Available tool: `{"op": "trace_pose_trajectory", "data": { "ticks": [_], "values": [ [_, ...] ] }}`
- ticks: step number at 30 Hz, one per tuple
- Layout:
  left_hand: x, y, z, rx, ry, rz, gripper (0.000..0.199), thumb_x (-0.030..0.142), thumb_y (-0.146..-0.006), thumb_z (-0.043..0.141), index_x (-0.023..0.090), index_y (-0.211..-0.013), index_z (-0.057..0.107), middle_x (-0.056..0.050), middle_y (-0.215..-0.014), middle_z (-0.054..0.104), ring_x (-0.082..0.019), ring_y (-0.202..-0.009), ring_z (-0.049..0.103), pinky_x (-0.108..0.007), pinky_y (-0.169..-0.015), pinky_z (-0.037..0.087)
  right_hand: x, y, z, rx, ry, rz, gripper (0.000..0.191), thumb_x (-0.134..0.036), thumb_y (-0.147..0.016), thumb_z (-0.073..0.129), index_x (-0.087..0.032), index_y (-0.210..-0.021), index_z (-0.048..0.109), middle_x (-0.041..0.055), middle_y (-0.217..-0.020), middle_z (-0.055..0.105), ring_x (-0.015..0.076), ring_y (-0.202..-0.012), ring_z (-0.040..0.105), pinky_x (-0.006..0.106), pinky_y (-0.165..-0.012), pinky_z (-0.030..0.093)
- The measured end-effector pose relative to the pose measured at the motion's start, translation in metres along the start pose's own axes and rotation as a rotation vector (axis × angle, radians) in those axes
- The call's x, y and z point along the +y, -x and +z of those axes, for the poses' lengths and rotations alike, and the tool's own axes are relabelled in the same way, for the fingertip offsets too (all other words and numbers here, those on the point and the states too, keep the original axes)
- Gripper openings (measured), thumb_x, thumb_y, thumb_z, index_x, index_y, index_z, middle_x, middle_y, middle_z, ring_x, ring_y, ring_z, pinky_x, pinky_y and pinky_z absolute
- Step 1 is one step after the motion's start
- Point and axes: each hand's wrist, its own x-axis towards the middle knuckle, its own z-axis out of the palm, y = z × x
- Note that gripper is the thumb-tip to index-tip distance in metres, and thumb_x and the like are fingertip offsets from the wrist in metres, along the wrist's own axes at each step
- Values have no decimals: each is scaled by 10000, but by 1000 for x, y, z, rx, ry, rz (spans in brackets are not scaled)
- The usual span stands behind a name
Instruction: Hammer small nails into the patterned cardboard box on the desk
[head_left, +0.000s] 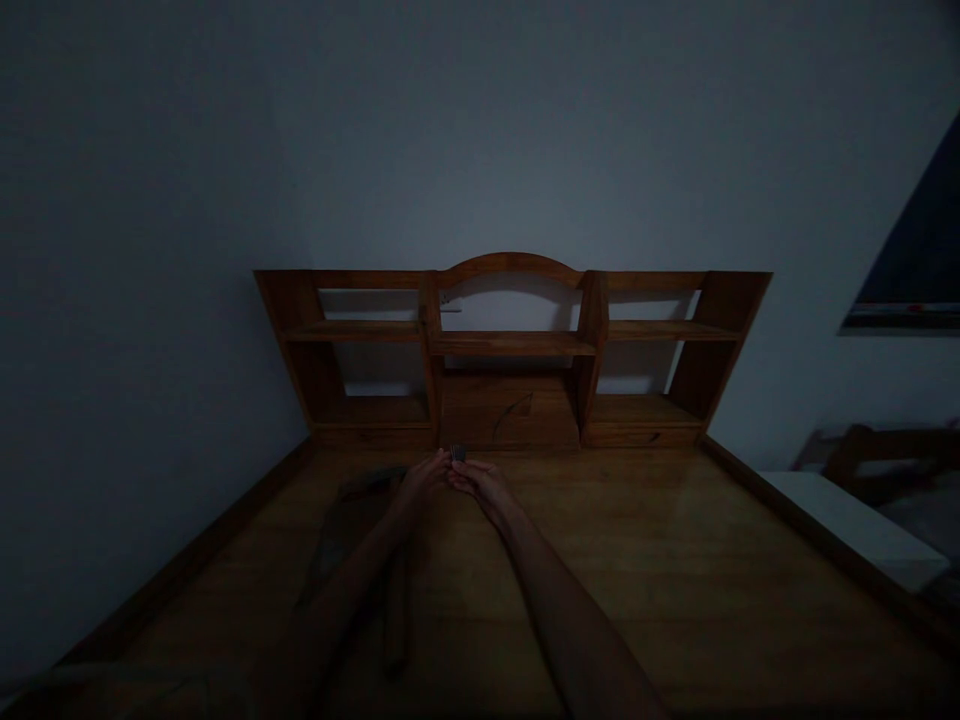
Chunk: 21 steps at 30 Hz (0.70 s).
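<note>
Both of my hands meet over the middle of the wooden desk (600,560), in dim light. Between their fingertips is a small dark object (458,453) with a pale edge, too small and dark to name. My left hand (424,476) pinches it from the left, fingers closed. From the other side, my right hand (484,482) grips it with thumb and fingers together. Partly behind my left forearm lies what looks like a hammer, its long handle (395,625) pointing toward me. A dark flat sheet or bag (341,535) lies beside it, its kind unclear.
A wooden shelf unit (514,345) stands along the desk's back edge against the wall. Raised wooden rims (795,530) border the desk's sides. Beyond the right rim are a white surface (847,520) and a wooden chair back (885,445). An unclear pale-edged object (150,690) sits at the lower left.
</note>
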Motion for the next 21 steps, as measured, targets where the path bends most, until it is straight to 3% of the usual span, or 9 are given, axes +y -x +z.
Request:
{"op": "trace_pose_trajectory", "data": {
  "ticks": [5, 15, 18, 21],
  "values": [
    [0, -2, -1, 50, 17, 0, 543, 632, -720, 622, 176, -1006, 693, -139, -1142, 683, -277, -1061, 639, -381, -900, 498, 0, 0, 1, -17, 10, -2, 368, -390, -583, 824, -142, -840, 736, 83, -833, 719, 143, -708, 665, 282, -760, 532],
    [18, 4, 2, 154, -119, 145, 547, 647, -711, 585, 151, -908, 704, -113, -964, 722, -241, -889, 662, -355, -796, 512, 0, -3, -6, 25, 131, -130, 416, -489, -598, 790, -157, -842, 729, 86, -883, 709, 168, -777, 659, 324, -800, 532],
    [32, 24, 6, 161, -369, 244, 443, 573, -732, 595, 175, -887, 710, -90, -953, 720, -245, -908, 642, -362, -819, 506, -2, -3, -7, 43, 285, -184, 472, -555, -634, 737, -136, -850, 721, 100, -884, 705, 167, -757, 656, 312, -757, 535],
    [43, 75, 11, 118, -754, 424, 328, 453, -819, 536, 176, -881, 702, -77, -987, 700, -239, -971, 616, -402, -956, 451, -4, -3, -5, 57, 527, -237, 506, -591, -722, 636, -103, -833, 711, 97, -814, 698, 174, -725, 647, 300, -702, 522]
  ]
}}
